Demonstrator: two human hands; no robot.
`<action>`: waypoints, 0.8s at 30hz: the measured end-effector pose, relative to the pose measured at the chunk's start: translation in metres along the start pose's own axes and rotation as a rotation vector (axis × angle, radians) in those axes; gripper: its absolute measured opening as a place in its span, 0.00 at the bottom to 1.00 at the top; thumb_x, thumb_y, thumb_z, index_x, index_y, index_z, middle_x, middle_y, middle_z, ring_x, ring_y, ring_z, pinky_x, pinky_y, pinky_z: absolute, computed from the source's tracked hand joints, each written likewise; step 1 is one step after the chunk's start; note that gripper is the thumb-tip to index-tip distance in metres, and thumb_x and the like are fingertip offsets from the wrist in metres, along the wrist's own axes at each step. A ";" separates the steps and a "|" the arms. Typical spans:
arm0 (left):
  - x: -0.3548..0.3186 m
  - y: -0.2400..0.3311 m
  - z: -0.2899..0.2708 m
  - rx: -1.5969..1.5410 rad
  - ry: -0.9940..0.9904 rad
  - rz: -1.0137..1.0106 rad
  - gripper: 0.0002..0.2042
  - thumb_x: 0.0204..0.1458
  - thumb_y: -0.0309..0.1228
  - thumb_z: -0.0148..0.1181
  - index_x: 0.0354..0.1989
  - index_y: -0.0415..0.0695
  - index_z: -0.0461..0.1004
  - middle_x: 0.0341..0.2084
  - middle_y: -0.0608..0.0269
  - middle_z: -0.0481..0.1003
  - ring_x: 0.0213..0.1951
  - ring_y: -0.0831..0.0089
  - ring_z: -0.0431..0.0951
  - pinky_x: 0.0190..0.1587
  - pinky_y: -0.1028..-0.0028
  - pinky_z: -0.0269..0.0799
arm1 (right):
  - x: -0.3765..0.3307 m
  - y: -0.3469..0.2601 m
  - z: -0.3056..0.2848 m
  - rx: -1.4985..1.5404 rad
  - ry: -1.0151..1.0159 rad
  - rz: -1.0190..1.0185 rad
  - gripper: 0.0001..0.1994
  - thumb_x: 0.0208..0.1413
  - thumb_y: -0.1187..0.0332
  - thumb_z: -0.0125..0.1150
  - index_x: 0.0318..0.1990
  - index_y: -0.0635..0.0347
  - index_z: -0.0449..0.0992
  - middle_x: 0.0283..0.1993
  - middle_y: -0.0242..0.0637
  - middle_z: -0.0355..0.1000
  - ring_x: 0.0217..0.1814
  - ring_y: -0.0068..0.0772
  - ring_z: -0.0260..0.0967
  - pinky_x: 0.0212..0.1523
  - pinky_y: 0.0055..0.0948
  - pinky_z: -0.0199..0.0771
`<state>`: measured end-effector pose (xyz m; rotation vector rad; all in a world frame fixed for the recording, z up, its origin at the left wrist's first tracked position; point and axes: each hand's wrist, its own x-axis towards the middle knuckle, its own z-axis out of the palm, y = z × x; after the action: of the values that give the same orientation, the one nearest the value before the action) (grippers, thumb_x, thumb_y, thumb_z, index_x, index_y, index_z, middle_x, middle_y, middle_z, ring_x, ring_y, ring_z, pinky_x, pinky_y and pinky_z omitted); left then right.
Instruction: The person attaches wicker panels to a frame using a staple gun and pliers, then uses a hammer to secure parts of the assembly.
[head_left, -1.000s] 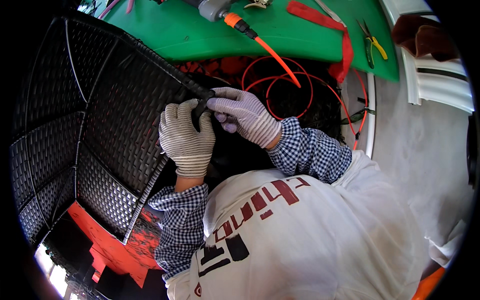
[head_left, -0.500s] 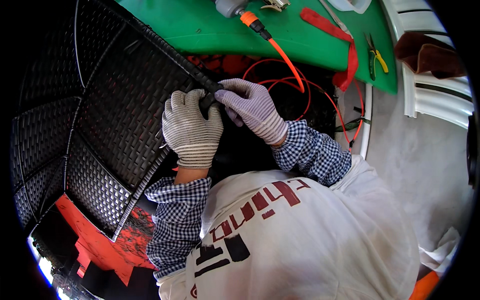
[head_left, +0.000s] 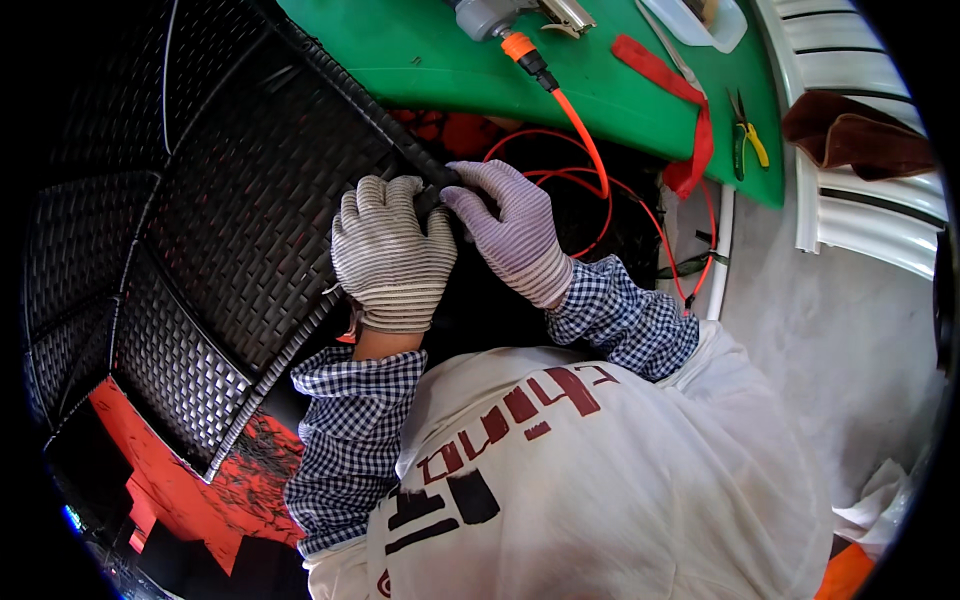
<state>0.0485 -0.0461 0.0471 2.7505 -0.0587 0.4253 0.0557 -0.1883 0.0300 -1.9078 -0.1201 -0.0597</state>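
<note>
Woven black wicker panel (head_left: 250, 230) mostly finished | left hand (head_left: 392, 255), right hand (head_left: 510, 235) both pinch dark strand (head_left: 432, 195) at its top corner edge | tucking unfinished.

A workshop: a green table (head_left: 640, 110) carries a power tool (head_left: 490, 15) with an orange hose (head_left: 580, 125), pliers (head_left: 745, 135) and a red strap (head_left: 665, 80). A woven wicker frame (head_left: 230, 220) stands beside white plastic chairs (head_left: 860, 210) on a concrete floor (head_left: 850, 340).
</note>
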 end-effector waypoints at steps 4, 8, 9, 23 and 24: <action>-0.001 -0.003 0.002 -0.016 0.016 0.017 0.14 0.39 0.33 0.71 0.37 0.47 0.81 0.36 0.60 0.75 0.39 0.57 0.77 0.41 0.60 0.76 | 0.000 -0.001 -0.002 -0.190 -0.012 -0.143 0.15 0.60 0.69 0.65 0.50 0.70 0.76 0.39 0.49 0.74 0.37 0.50 0.76 0.36 0.36 0.77; -0.001 -0.003 0.003 -0.034 0.030 0.021 0.14 0.38 0.32 0.70 0.37 0.47 0.81 0.35 0.61 0.75 0.38 0.58 0.77 0.40 0.60 0.76 | -0.002 0.002 0.000 -0.353 -0.013 -0.254 0.17 0.61 0.67 0.63 0.53 0.69 0.75 0.41 0.49 0.73 0.33 0.51 0.76 0.31 0.38 0.78; -0.002 -0.004 0.004 -0.028 0.033 0.020 0.14 0.38 0.32 0.70 0.37 0.47 0.81 0.35 0.61 0.75 0.38 0.58 0.76 0.40 0.60 0.75 | -0.002 0.002 0.000 -0.425 -0.026 -0.280 0.17 0.62 0.66 0.62 0.54 0.69 0.74 0.41 0.49 0.73 0.31 0.50 0.76 0.29 0.38 0.78; -0.006 -0.014 0.003 -0.045 0.083 0.049 0.13 0.39 0.33 0.72 0.35 0.48 0.80 0.33 0.62 0.74 0.36 0.59 0.76 0.38 0.60 0.75 | 0.010 -0.007 -0.017 -0.620 -0.143 -0.454 0.19 0.61 0.63 0.63 0.55 0.66 0.75 0.38 0.42 0.72 0.27 0.41 0.74 0.25 0.36 0.75; -0.007 -0.013 0.003 -0.035 0.080 0.038 0.12 0.40 0.34 0.73 0.35 0.48 0.80 0.33 0.62 0.74 0.36 0.59 0.76 0.38 0.61 0.75 | 0.014 -0.011 -0.026 -0.558 -0.169 -0.473 0.18 0.60 0.63 0.64 0.54 0.63 0.76 0.38 0.41 0.73 0.27 0.41 0.74 0.26 0.36 0.75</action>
<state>0.0443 -0.0349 0.0377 2.6984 -0.0978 0.5395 0.0688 -0.2079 0.0505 -2.3995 -0.7326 -0.2745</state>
